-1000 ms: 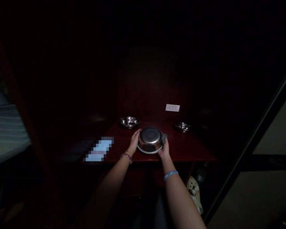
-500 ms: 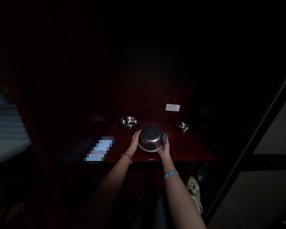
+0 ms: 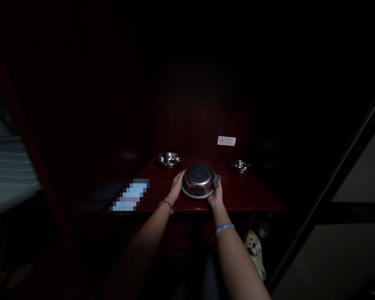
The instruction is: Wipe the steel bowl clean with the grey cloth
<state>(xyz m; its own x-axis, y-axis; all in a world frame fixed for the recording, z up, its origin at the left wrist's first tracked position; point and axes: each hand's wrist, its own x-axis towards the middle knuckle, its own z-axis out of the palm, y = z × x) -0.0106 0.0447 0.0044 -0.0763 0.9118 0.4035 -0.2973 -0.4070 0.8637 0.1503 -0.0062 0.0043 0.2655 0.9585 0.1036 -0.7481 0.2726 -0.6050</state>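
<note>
A shiny stainless steel bowl (image 3: 198,183) is held bottom up over the front part of the dark red desk. My left hand (image 3: 176,186) grips its left side, with the fingers partly hidden by the bowl. On the other side, my right hand (image 3: 217,197) supports the bowl's edge and holds a small grey, rough-textured scrubber (image 3: 217,181) against its wall. Whether this is steel wool or cloth, I cannot tell. Behind and to the left sits a second steel bowl (image 3: 170,161), right way up. A third steel bowl (image 3: 240,166) stands at the back right.
The red desk (image 3: 250,196) ends at a front edge below my hands. A blurred-out bright rectangle (image 3: 130,196) lies at its left. On the back panel is a white power socket (image 3: 226,141). A pale clog (image 3: 255,254) is low at the right, under the desk.
Almost nothing differs. The grey scrubber and the fingers of my right hand have shifted very slightly at the bowl's right side; the bowl stays about where it was.
</note>
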